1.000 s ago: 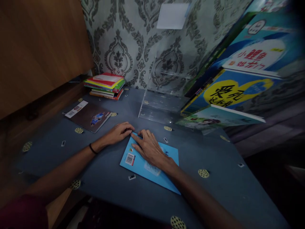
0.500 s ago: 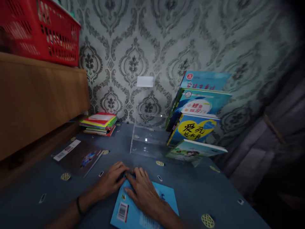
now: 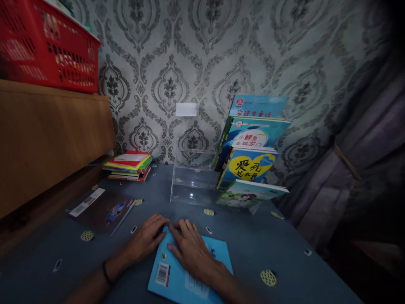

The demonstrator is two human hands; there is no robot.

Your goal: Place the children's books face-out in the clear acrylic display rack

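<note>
A blue book (image 3: 179, 274) lies on the tabletop in front of me, its barcode side facing up. My right hand (image 3: 193, 253) rests flat on its upper part with fingers stretched toward the far edge. At the book's upper left corner is my left hand (image 3: 147, 237), its thumb apart from the fingers and touching the left edge. The fingertips of both hands meet near that corner. A dark band circles my left wrist. Beyond the hands stands a clear acrylic book rack (image 3: 182, 196), with several picture books (image 3: 251, 166) upright in its right side.
A dark book (image 3: 104, 213) lies flat on the left of the patterned blue-grey table (image 3: 247, 240). Behind it is a stack of colourful books (image 3: 128, 166). A red basket (image 3: 69, 59) sits on a wooden cabinet (image 3: 53, 139). A curtain (image 3: 332, 185) hangs at right.
The view has shifted slightly, so the rack and its books appear farther left. Both hands stay at the blue book with almost the same pose.
</note>
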